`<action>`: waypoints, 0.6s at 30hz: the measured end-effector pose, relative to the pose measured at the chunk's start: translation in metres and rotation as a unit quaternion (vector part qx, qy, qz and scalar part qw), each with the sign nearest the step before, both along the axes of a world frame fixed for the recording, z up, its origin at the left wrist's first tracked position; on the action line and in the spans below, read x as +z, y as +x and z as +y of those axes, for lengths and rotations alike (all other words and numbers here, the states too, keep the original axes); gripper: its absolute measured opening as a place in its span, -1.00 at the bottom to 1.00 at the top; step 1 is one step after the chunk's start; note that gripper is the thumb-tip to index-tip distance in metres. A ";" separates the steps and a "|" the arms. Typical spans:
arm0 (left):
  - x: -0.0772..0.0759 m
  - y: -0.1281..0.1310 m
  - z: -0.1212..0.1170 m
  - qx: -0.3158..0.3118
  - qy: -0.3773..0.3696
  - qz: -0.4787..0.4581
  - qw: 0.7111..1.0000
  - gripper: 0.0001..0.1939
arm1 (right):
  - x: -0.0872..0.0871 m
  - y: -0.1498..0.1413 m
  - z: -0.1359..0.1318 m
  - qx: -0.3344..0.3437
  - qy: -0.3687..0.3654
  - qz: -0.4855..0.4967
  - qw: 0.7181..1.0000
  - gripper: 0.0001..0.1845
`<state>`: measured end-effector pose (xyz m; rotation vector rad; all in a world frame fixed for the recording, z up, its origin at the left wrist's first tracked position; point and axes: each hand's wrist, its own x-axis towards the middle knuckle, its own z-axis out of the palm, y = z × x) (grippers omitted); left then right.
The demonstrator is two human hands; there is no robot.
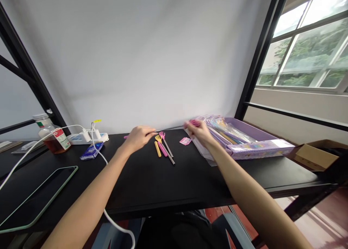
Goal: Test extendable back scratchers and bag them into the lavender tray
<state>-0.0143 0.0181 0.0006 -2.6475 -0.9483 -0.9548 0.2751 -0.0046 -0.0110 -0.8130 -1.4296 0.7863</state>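
Note:
A back scratcher with a thin metal rod (170,128) stretches between my two hands, close to the wall. My left hand (140,137) is closed round its handle end, and a pink tip (125,137) sticks out on the left. My right hand (199,130), slightly blurred, is closed at the other end, where the pink claw head (194,123) shows. Between my forearms lie a yellow claw (158,137) and a pink claw (162,134) on metal rods. Beside them are a yellow handle (157,149) and a pink handle (162,150). A small pink card (185,141) lies near my right hand.
On the right stands a purple box (261,147) full of plastic-wrapped items (224,127); a cardboard box (315,156) is beyond it. Left are a bottle (56,136), a power strip (104,137), a blue packet (92,151), a tablet (40,194) and a white cable (102,156).

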 end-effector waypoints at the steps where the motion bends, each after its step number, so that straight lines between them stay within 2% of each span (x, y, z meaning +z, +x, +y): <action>1: -0.003 0.012 -0.005 -0.019 0.011 0.019 1.000 -0.70 | -0.005 -0.016 -0.003 0.044 -0.016 -0.086 0.995 -0.51; 2: -0.005 0.021 -0.009 -0.023 0.016 0.044 0.999 -0.70 | -0.009 -0.028 -0.005 0.061 -0.014 -0.142 0.988 -0.51; 4: -0.009 0.033 -0.015 -0.016 0.010 0.060 0.998 -0.71 | -0.016 -0.044 -0.008 0.080 -0.012 -0.192 0.978 -0.51; 7: -0.007 0.034 -0.017 0.010 -0.005 0.054 0.998 -0.69 | -0.016 -0.050 -0.006 0.086 -0.019 -0.174 0.981 -0.50; 10: 0.001 0.024 -0.016 0.027 -0.036 0.052 0.998 -0.68 | -0.009 -0.044 -0.002 0.075 -0.040 -0.099 0.991 -0.50; 13: 0.011 0.003 -0.010 0.093 -0.077 0.053 0.991 -0.68 | 0.003 -0.024 0.004 -0.016 -0.038 0.087 0.995 -0.53; 14: 0.014 -0.008 -0.007 0.134 -0.092 0.053 0.985 -0.70 | 0.007 -0.013 0.007 -0.075 -0.024 0.179 0.981 -0.52; 16: 0.020 -0.031 0.002 0.227 -0.117 0.052 0.965 -0.76 | 0.014 0.013 0.013 -0.196 0.015 0.367 0.909 -0.46; 17: 0.021 -0.042 0.007 0.262 -0.135 0.060 0.954 -0.78 | 0.017 0.025 0.016 -0.242 0.030 0.426 0.871 -0.42; 18: 0.022 -0.052 0.011 0.290 -0.155 0.069 0.942 -0.78 | 0.019 0.036 0.018 -0.267 0.035 0.456 0.848 -0.41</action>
